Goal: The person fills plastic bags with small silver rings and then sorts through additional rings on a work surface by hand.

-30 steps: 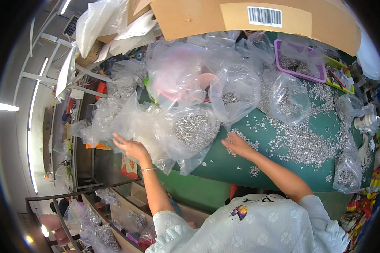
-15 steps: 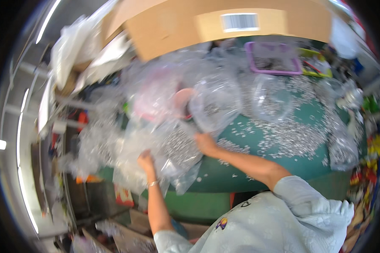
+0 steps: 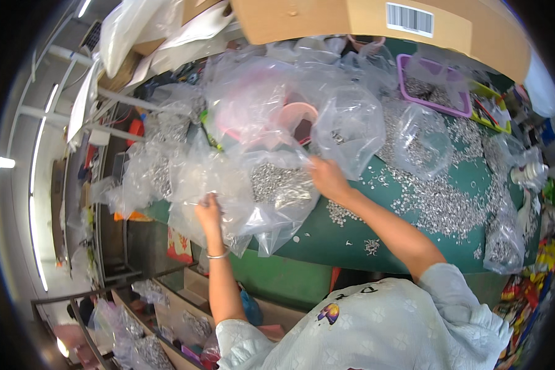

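Note:
A clear plastic bag point(image 3: 279, 185) with a heap of small silvery metal pieces lies at the near edge of the green table. My left hand point(image 3: 209, 211), with a bracelet at the wrist, is closed on thin plastic at the bag's left side. At the right side my right hand point(image 3: 328, 177) pinches the bag's edge. Just beyond sit a pink cup point(image 3: 298, 117) and another open clear bag point(image 3: 348, 132) with a few metal pieces inside. Folds of plastic hide my fingertips in part.
Loose metal pieces point(image 3: 441, 206) are strewn over the green table point(image 3: 327, 246) to the right, near a round clear bag point(image 3: 420, 139). Behind are a purple basket point(image 3: 435, 106), a yellow-green tray point(image 3: 494, 111) and a large cardboard box point(image 3: 327, 18). Filled bags point(image 3: 157, 169) lie left.
My hands have moved farther apart, and the bag between them is spread wider. The view has shifted too, so the table's things sit higher and farther right.

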A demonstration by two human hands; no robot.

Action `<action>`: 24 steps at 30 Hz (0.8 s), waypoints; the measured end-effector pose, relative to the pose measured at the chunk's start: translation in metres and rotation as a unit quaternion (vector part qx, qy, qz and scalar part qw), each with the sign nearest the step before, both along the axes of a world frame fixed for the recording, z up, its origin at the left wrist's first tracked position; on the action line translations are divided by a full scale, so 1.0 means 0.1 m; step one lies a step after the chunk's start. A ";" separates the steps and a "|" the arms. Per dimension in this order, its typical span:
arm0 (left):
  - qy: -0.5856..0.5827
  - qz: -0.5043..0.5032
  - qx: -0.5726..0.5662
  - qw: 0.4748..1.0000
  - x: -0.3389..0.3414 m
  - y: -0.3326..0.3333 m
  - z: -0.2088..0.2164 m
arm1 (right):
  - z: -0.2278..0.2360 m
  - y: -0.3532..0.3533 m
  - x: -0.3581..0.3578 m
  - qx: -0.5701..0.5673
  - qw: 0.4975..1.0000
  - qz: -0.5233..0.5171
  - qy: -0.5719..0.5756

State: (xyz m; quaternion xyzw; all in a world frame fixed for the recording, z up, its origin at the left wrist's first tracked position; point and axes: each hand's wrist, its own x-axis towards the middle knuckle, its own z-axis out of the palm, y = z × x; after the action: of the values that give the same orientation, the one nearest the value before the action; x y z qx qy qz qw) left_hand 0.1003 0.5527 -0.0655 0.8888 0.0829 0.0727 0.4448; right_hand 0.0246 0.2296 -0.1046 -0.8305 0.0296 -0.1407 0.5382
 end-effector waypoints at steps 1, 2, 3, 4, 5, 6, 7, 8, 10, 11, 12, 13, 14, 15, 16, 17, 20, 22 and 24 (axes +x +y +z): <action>0.022 0.010 -0.008 1.000 -0.15 -0.01 -0.06 | -0.03 -0.06 -0.08 -0.040 0.999 -0.005 0.013; 0.045 0.014 -0.019 0.999 -0.25 -0.02 -0.12 | -0.02 -0.11 -0.13 -0.058 0.998 -0.009 0.034; 0.002 0.022 0.020 1.000 -0.34 -0.01 -0.19 | 0.02 -0.16 -0.19 -0.075 0.996 -0.012 0.056; -0.041 0.030 0.061 0.997 -0.41 0.01 -0.26 | 0.04 -0.17 -0.22 -0.091 0.993 -0.016 0.078; -0.082 0.033 0.099 0.991 -0.46 -0.03 -0.33 | 0.05 -0.18 -0.24 -0.078 0.995 -0.016 0.060; -0.068 0.033 0.106 0.992 -0.50 -0.21 -0.24 | 0.03 -0.25 -0.26 -0.069 0.996 -0.022 0.045; -0.053 0.034 0.115 0.991 -0.59 -0.45 0.02 | 0.01 -0.31 -0.29 -0.059 0.997 -0.028 0.030; -0.038 0.043 0.130 0.990 -0.71 -0.57 0.27 | 0.08 -0.31 -0.35 -0.063 0.997 -0.034 -0.004; -0.140 0.058 0.225 0.962 -0.95 -0.66 0.53 | 0.33 -0.31 -0.56 -0.074 0.994 -0.047 -0.071; -0.203 0.082 0.280 0.935 -1.11 -0.72 0.72 | 0.37 -0.32 -0.70 -0.086 0.993 -0.034 -0.080; -0.251 0.129 0.296 0.912 -1.29 -0.77 0.92 | 0.40 -0.34 -0.89 -0.103 0.991 -0.025 -0.087; -0.306 0.136 0.269 0.903 -1.47 -0.91 1.11 | 0.40 -0.40 -1.11 -0.125 0.988 -0.023 -0.089; -0.340 0.149 0.266 0.889 -1.67 -1.06 1.27 | 0.38 -0.47 -1.32 -0.038 0.998 0.027 -0.036; -0.389 0.166 0.221 0.879 -1.84 -1.25 1.33 | 0.36 -0.53 -1.52 0.046 0.996 0.076 0.016; -0.425 0.138 0.184 0.875 -2.06 -1.51 1.42 | 0.35 -0.57 -1.73 0.133 0.981 0.126 0.067; -0.449 0.085 0.145 0.877 -2.27 -1.69 1.42 | 0.38 -0.58 -1.90 0.250 0.950 0.162 0.098; -0.411 -0.127 -0.150 0.890 -2.95 -2.25 1.14 | 0.45 -0.72 -2.36 0.512 0.812 0.253 0.120; -0.314 -0.242 -0.199 0.896 -3.40 -2.66 0.93 | 0.46 -0.91 -2.62 0.652 0.693 0.283 0.124; -0.095 -0.345 -0.349 0.866 -3.75 -2.90 0.82 | 0.49 -1.26 -2.87 0.687 0.674 0.247 0.111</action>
State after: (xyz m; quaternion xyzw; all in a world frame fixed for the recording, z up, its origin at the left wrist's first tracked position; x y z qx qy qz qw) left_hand -0.2751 0.2631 0.0161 0.6367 -0.2515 -0.0345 0.7281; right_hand -0.2622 0.1032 -0.0555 -0.2126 -0.0290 0.1509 0.9650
